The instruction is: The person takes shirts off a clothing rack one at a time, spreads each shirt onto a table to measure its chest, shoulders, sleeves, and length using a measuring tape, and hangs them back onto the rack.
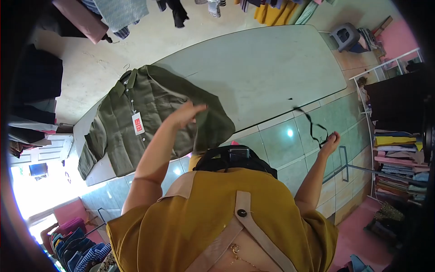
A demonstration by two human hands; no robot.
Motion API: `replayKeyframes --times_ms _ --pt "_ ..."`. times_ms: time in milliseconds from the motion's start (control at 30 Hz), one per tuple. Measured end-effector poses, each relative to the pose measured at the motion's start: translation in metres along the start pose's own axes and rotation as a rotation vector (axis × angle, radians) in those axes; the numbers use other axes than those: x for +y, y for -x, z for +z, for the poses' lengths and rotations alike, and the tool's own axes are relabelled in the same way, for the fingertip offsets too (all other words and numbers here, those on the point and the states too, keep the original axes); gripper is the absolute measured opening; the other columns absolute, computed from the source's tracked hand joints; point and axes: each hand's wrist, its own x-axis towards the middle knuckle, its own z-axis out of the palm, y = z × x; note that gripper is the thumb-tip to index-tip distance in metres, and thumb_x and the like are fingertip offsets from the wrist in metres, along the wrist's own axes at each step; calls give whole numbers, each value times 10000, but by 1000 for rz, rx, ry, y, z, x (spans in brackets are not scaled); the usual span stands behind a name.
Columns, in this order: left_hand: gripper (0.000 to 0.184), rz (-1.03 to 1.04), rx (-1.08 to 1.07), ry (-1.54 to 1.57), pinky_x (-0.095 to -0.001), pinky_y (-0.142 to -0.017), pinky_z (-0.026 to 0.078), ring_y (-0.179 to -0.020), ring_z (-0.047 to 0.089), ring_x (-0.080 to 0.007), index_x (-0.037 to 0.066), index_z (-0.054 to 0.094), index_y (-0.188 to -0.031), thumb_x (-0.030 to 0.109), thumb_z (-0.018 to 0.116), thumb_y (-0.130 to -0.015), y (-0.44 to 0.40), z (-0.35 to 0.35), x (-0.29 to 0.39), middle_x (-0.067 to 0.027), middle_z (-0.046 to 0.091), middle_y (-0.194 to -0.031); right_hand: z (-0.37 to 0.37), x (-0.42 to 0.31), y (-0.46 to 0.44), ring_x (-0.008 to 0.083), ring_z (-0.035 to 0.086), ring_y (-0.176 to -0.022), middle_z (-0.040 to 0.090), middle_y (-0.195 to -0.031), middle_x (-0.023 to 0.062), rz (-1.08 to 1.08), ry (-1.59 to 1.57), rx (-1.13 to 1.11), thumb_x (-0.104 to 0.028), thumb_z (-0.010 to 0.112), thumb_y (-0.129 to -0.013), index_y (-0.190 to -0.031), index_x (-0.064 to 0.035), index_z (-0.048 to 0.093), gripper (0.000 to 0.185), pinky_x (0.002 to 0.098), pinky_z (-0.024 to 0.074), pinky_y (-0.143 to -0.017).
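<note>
A dark olive button-up shirt [120, 140] lies spread on the pale table, on a hanger whose hook [126, 68] shows above the collar. A white tag with a red print [137, 123] lies on its front. My left hand [183, 114] is over the shirt's sleeve side, index finger stretched out and the other fingers partly bent; I see nothing held in it. Off to the right, beyond the table's near edge, my right hand [333, 141] pinches one end of a thin black strap [312, 121]. The strap's loose end curls toward the table.
The long table [253, 59] has a small black piece [290, 99] near its edge. Clothes hang along the far wall and at left. A white rack [369, 122] with folded clothes [398, 158] and a grey stool [345, 37] stand at right. A black bag [238, 158] is at my waist.
</note>
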Motion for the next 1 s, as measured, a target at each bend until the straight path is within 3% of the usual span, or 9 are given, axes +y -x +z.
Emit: replayKeyframes --times_ms 67,233,333,400,500,600,667,800,1000 --pt "386 139 23 187 -314 -668 472 -940 552 -141 58 522 -1080 327 621 -822 -29 7 50 -21 599 -954 -23 5 4 85 459 -725 513 -864 -1 70 -60 18 -202 432 -906 -1052 -106 516 194 221 376 -565" --pt "590 307 -241 837 -384 -951 426 -1133 500 -260 11 302 -1356 373 473 -923 -102 38 138 -186 416 -1316 -34 -22 34 103 501 -697 550 -901 16 288 -75 88 -214 411 -913 -1043 -109 511 194 221 385 -537" --pt "740 306 -148 693 -374 -1041 323 -1290 337 -297 1 117 -1418 467 417 -926 -114 63 150 -179 252 -1441 -36 -34 41 122 551 -649 578 -927 22 424 -92 122 -232 436 -913 -1042 -117 517 191 218 388 -518" --pt "693 522 -22 364 -387 -1046 308 -1305 311 -283 5 164 -1411 452 401 -937 -110 75 134 -176 274 -1431 -36 -36 42 131 577 -670 588 -951 18 522 -114 93 -249 484 -901 -1055 -129 520 199 222 387 -517" --pt "485 769 192 79 -355 -1017 329 -1254 393 -243 84 323 -1383 272 439 -951 -94 59 84 -140 395 -1370 -25 -35 37 148 595 -730 592 -971 36 533 -184 45 -143 575 -847 -1076 -122 514 238 262 466 -597" --pt "420 705 526 -237 -318 -974 367 -1169 482 -245 61 464 -1276 146 542 -872 -61 20 13 -145 471 -1301 7 -51 26 175 604 -837 590 -971 58 512 -297 -39 -13 578 -797 -1053 -104 534 276 322 515 -725" --pt "412 725 733 -407 -355 -986 356 -1163 468 -302 72 487 -1250 116 549 -845 -38 -5 -39 -161 467 -1292 47 -77 19 172 597 -884 591 -989 54 456 -96 -306 23 557 -769 -1035 -93 564 291 307 504 -753" --pt "404 574 1071 -600 -423 -1023 299 -1205 404 -357 74 494 -1232 154 562 -841 12 -43 -135 -191 457 -1284 157 -89 9 231 608 -879 605 -1093 71 -341 225 -673 70 514 -728 -1117 -120 576 438 306 492 -767" --pt "453 263 1295 -735 -471 -1047 256 -1256 331 -378 108 454 -1278 225 549 -851 65 -55 -226 -209 410 -1323 288 -131 36 314 605 -929 510 -1275 61 -657 721 -926 -60 528 -795 -1170 -259 570 427 389 501 -808"
